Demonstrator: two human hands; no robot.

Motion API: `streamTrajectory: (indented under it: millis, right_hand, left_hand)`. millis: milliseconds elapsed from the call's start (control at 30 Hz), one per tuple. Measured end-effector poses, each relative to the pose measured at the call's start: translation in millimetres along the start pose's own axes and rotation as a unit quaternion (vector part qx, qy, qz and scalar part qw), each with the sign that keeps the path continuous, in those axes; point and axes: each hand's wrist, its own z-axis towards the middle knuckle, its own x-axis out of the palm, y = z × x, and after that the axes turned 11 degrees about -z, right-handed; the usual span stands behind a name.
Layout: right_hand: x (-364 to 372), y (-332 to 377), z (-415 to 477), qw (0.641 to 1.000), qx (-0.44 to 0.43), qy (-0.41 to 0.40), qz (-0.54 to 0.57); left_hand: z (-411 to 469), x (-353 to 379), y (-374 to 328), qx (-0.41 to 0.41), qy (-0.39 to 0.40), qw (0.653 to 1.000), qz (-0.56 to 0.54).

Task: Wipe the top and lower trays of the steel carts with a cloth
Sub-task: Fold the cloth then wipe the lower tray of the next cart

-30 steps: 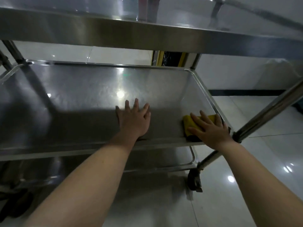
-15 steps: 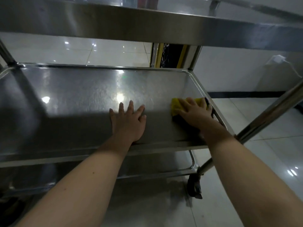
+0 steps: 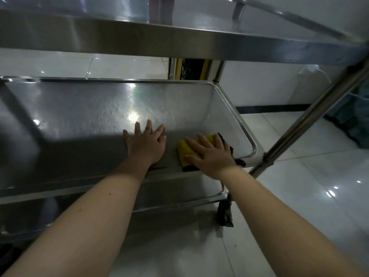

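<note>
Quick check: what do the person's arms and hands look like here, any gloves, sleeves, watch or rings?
Both forearms are bare as far as the frame shows: no sleeves in view. The left hand and right hand are ungloved. No watch, bracelet or ring shows on either wrist or on the visible fingers. A few small dark spots mark the left forearm. The dim lighting hides finer detail.

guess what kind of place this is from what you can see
Probably a commercial kitchen or service area, though that's a guess: a wheeled steel cart with stacked trays, glossy white floor tiles, and a tiled wall with a dark base strip.
</note>
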Motion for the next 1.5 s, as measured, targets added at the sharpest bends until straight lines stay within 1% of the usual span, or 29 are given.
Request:
streamTrajectory:
  millis: [67, 100, 167, 233, 300, 333, 400, 433, 467, 500, 567, 600, 667, 700, 733, 767, 833, 900, 967, 1033, 1100, 1133, 1167, 1267, 1333, 1400, 1433, 1467, 1500]
  right_hand:
    - [4, -52, 4, 0.998, 0.066, 0.011, -0.01]
    - [8, -74, 7, 0.994, 0.096, 0.009, -0.041]
    - [15, -95, 13, 0.988, 0.125, 0.025, -0.088]
    - [18, -92, 16, 0.984, 0.122, 0.055, -0.114]
    - [18, -93, 19, 0.981, 0.129, 0.074, -0.124]
    - [19, -95, 20, 0.981, 0.141, 0.063, -0.115]
    - [13, -79, 19, 0.979, 0.181, 0.038, -0.086]
    - [8, -58, 19, 0.976, 0.212, 0.023, -0.038]
    - [2, -28, 21, 0.972, 0.232, 0.024, 0.006]
    - [-2, 10, 24, 0.972, 0.23, 0.02, 0.04]
    - [-11, 106, 30, 0.985, 0.168, 0.005, 0.034]
    - [-11, 157, 28, 0.992, 0.121, -0.006, 0.018]
    - [-7, 233, 20, 1.0, 0.007, -0.017, 0.0]
    - [-8, 252, 17, 0.999, -0.041, -0.013, -0.007]
    - [-8, 251, 20, 0.997, -0.075, -0.007, -0.009]
    - [-10, 235, 25, 0.996, -0.087, -0.011, -0.015]
    - [-7, 174, 36, 0.997, -0.045, -0.034, -0.047]
    - [-7, 93, 43, 0.995, 0.092, -0.025, -0.018]
    - [-13, 35, 39, 0.97, 0.24, -0.001, 0.046]
    - [-22, 29, 47, 0.946, 0.319, 0.019, 0.06]
    - [-29, 68, 77, 0.938, 0.339, 0.023, 0.072]
    - [-32, 97, 96, 0.943, 0.324, 0.02, 0.074]
    - [-33, 129, 114, 0.956, 0.285, 0.014, 0.067]
    - [-35, 219, 147, 0.994, 0.102, -0.029, 0.018]
    - [-34, 245, 148, 0.999, 0.005, -0.03, -0.02]
    - [-34, 229, 140, 0.997, -0.049, -0.041, -0.044]
    - [-32, 207, 134, 0.996, -0.053, -0.048, -0.044]
    - [-30, 181, 124, 0.998, -0.036, -0.048, -0.033]
    - [-25, 150, 113, 0.999, 0.004, -0.042, -0.012]
  left_hand:
    - [1, -7, -3, -0.001, 0.022, 1.0, -0.021]
    - [2, -14, -2, 0.001, 0.03, 0.999, -0.032]
    - [3, -35, 20, 0.015, 0.025, 0.999, -0.014]
    - [-2, -57, 71, 0.019, 0.0, 0.999, 0.027]
    - [-17, -73, 140, -0.011, -0.002, 0.999, 0.043]
    - [-28, -76, 172, -0.037, 0.003, 0.998, 0.043]
    - [-46, -74, 211, -0.077, 0.005, 0.997, 0.026]
    - [-49, -71, 219, -0.08, 0.003, 0.997, 0.016]
    - [-50, -67, 221, -0.078, -0.001, 0.997, 0.007]
    - [-50, -66, 221, -0.074, -0.005, 0.997, 0.001]
    - [-49, -65, 220, -0.07, -0.011, 0.997, 0.005]
    - [-50, -65, 220, -0.07, -0.01, 0.997, 0.01]
    - [-52, -65, 222, -0.071, -0.007, 0.997, 0.015]
    - [-53, -66, 222, -0.071, -0.004, 0.997, 0.012]
    - [-54, -66, 222, -0.069, -0.004, 0.998, 0.008]
    - [-55, -67, 221, -0.067, -0.004, 0.998, 0.007]
    - [-54, -67, 221, -0.062, -0.007, 0.998, 0.003]
    - [-52, -65, 223, -0.058, -0.01, 0.998, -0.009]
    - [-50, -63, 223, -0.055, -0.015, 0.998, -0.014]
    - [-49, -61, 221, -0.052, -0.02, 0.998, -0.005]
    - [-49, -60, 220, -0.051, -0.022, 0.998, 0.005]
    - [-49, -59, 221, -0.05, -0.026, 0.998, 0.01]
    - [-49, -58, 221, -0.048, -0.032, 0.998, 0.012]
    - [-51, -58, 224, -0.051, -0.068, 0.996, -0.017]
    - [-53, -58, 224, -0.057, -0.074, 0.996, -0.015]
    - [-53, -58, 224, -0.056, -0.061, 0.997, 0.006]
    - [-52, -58, 223, -0.054, -0.056, 0.997, 0.007]
    - [-53, -59, 222, -0.051, -0.052, 0.997, 0.001]
    - [-53, -59, 221, -0.051, -0.05, 0.997, -0.006]
